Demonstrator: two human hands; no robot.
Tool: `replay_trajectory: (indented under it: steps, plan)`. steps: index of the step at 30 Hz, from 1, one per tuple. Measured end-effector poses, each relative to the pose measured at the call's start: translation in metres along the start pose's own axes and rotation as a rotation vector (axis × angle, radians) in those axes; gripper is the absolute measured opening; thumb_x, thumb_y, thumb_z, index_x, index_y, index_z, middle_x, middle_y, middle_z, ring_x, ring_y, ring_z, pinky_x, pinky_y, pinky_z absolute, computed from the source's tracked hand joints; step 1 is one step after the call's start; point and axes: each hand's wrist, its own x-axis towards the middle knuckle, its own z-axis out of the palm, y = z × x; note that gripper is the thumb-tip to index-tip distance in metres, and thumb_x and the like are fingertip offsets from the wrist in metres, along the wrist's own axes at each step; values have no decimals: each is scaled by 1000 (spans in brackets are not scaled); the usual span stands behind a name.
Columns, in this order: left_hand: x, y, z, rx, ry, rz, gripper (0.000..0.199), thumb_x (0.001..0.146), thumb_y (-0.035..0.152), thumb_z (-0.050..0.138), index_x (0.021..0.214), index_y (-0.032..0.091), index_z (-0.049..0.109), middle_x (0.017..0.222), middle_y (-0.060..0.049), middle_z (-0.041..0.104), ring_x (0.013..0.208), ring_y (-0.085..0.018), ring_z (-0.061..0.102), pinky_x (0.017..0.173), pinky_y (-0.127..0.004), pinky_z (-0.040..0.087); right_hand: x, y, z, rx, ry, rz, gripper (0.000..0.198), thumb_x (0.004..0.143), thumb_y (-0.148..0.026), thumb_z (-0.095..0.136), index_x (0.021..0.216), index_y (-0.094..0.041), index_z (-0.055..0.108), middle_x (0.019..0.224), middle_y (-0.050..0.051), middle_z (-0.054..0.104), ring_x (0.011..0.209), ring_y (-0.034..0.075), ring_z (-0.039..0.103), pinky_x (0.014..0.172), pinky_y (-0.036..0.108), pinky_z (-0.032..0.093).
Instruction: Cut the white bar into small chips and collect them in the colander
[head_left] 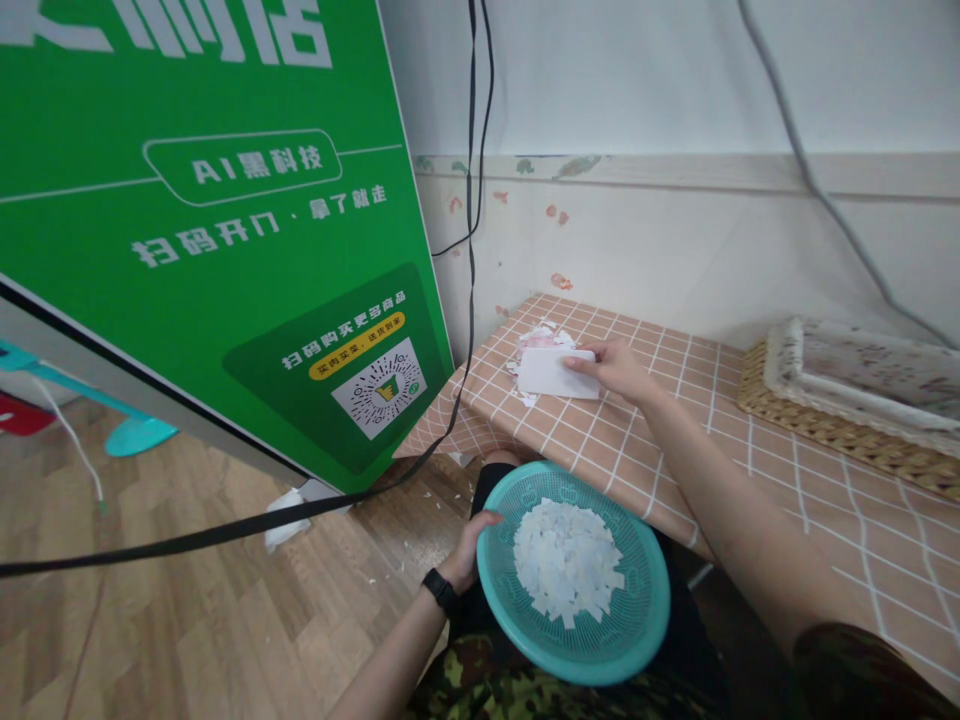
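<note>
My left hand (469, 550) grips the rim of a round teal plastic basket (645, 635) on my lap, thumb over the edge and the other fingers hidden beneath. Inside the basket lies a heap of white paper scraps (568, 560). Over the table's far left corner, my right hand (616, 368) pinches a flat white rectangular card (546, 372) by its right end, thumb on top. Small torn paper pieces (551, 335), some pinkish, lie on the tablecloth just behind and beside the card, which partly hides them.
A brown checked tablecloth (697, 400) covers the table. A lined wicker basket (780, 390) stands at right. The green printed cabinet (225, 330) rises at left, with a black strap (405, 480) hanging across it. Scraps litter the wooden floor (225, 600).
</note>
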Motion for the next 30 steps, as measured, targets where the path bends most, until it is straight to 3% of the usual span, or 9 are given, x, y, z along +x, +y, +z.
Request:
replay_trajectory:
  steps: [6,12,19,27,30]
  plan:
    - [0,0,1,17,25,-9,28,71,37,57,76,11,67,66,-6,67,57,-17,56,61,-29,43,1,0,-1,-103,64,-26,44,73,-54,56,76,-12,70,64,4,61,53,12,47,47,24,32]
    - [0,1,2,7,22,0,26,70,36,57,75,12,67,65,-5,66,56,-16,55,60,-29,42,0,0,0,-31,7,-32,44,72,-54,58,82,-13,70,72,6,65,60,15,52,51,25,37]
    - [-2,2,5,2,34,-5,26,71,35,56,78,12,67,64,-5,66,57,-17,57,61,-30,42,0,-2,1,-65,-11,-48,43,72,-53,58,79,-13,70,69,5,63,56,14,50,48,25,34]
    - [0,0,1,-24,1,-17,28,72,35,56,81,11,67,70,-6,68,59,-18,58,63,-31,43,1,-1,-2,-93,90,-35,41,74,-51,56,75,-12,69,62,3,58,54,12,44,47,24,31]
    - [1,0,0,-26,14,-15,27,72,35,57,79,11,67,69,-6,68,59,-18,57,63,-30,43,1,0,-4,-100,70,-51,40,74,-50,56,74,-12,69,62,3,58,53,12,44,47,24,31]
